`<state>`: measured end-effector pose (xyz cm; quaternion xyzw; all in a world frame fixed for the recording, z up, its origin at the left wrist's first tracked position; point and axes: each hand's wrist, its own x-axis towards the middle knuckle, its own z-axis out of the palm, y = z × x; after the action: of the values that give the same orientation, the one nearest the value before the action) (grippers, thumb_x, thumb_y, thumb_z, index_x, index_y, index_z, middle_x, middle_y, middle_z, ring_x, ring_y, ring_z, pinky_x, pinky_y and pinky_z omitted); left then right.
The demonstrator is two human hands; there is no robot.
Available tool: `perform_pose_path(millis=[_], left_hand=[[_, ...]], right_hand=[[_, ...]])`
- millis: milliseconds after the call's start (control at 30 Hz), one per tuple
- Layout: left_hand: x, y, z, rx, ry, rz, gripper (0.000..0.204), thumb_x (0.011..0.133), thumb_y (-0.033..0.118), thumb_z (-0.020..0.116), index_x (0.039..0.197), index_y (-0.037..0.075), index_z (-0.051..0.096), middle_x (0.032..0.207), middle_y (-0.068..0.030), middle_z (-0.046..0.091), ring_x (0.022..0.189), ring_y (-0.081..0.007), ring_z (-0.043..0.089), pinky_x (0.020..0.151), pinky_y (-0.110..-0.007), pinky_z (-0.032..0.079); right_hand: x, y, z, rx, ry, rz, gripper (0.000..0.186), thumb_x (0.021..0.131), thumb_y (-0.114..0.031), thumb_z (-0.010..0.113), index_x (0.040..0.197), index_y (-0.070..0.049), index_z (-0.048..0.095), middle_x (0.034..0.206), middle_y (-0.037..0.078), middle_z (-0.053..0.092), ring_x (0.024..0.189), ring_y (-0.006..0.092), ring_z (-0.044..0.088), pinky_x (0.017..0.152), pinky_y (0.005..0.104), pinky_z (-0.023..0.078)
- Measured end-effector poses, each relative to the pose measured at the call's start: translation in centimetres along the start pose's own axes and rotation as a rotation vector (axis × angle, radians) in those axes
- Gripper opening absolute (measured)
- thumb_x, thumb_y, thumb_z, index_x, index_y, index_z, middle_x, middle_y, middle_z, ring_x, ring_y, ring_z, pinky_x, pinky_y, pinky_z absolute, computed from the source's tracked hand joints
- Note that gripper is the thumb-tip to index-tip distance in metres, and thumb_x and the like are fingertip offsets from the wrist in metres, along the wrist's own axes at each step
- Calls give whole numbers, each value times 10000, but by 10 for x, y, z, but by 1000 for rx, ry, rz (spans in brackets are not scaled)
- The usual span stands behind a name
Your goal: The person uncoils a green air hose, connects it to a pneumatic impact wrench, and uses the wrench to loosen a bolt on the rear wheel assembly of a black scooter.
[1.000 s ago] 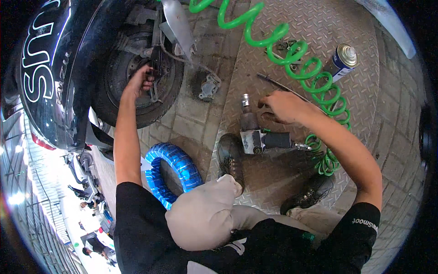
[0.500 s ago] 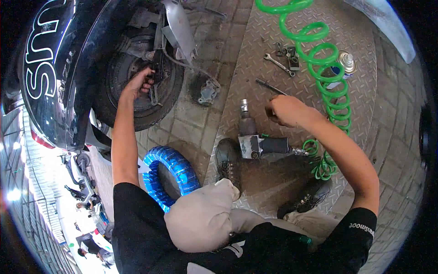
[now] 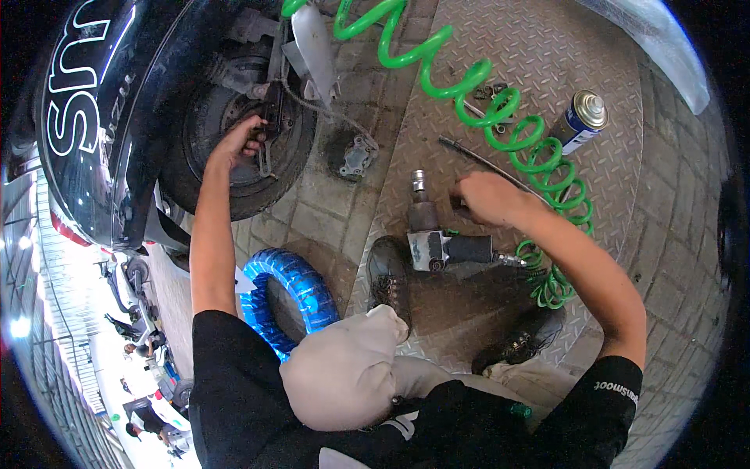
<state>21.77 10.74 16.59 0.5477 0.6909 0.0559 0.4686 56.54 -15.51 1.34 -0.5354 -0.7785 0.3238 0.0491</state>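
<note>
My left hand (image 3: 238, 143) reaches to the centre of a motorbike wheel (image 3: 283, 176), its fingers curled beside the dark arm (image 3: 273, 109) at the hub. Whatever lies within those fingers is hidden. Over the metal plate, my right hand (image 3: 492, 198) hangs with its fingers bent downward and together; I cannot make out what they hold, if anything. An impact wrench (image 3: 431, 244) with a socket on its nose lies just left of and below that hand. A long thin metal bar (image 3: 476, 156) lies beyond the right hand. On the paving right of the wheel rests a brake caliper (image 3: 358, 159).
A coiled green air hose (image 3: 437, 66) hangs across the diamond-pattern plate (image 3: 539, 39). A spray can (image 3: 586, 117) stands on the plate, near a partly covered wrench (image 3: 478, 112). A blue-wrapped tyre (image 3: 312, 293) lies by my knee. The black motorbike body (image 3: 117, 141) fills the left.
The green hose has swung left, uncovering the spray can and crossing in front of the wrench. My right hand has shifted slightly left. My left hand stays at the hub.
</note>
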Motion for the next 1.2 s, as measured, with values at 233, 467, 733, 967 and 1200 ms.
perform_pose_path(millis=[233,467,733,967,1200], left_hand=[[5,-2,-6,-20,-38,-17,253,780,332,528,953,149,498,681,27,442,488,-51,328,400,-183,231],[10,-1,-9,-57,-40,-19,227,784,322,522,933,154,488,668,21,407,464,-52,306,383,-182,238],[11,-3,-5,-132,-84,-54,228,792,309,510,956,153,480,621,40,382,450,-46,285,376,-180,222],[8,-5,0,-73,-51,1,237,804,327,499,967,159,469,645,31,407,474,-48,306,396,-182,241],[6,-11,-5,-122,-23,3,330,802,408,516,995,148,452,692,14,445,477,-61,321,401,-193,240]], right_hand=[[0,2,0,33,22,-6,251,717,-156,608,945,-54,584,859,182,604,839,344,578,738,431,461],[-1,-1,-15,52,56,-44,309,706,-152,644,988,-49,572,913,166,604,886,338,569,765,416,459],[-13,-10,-45,196,36,26,350,665,1,579,1010,-60,579,849,161,617,819,322,592,713,393,464],[-15,-2,-45,198,123,21,407,641,57,535,1021,-75,592,792,155,630,759,301,613,683,385,470],[-17,-3,-52,259,38,50,364,672,-13,608,1031,-65,578,845,141,633,789,302,609,701,385,471]])
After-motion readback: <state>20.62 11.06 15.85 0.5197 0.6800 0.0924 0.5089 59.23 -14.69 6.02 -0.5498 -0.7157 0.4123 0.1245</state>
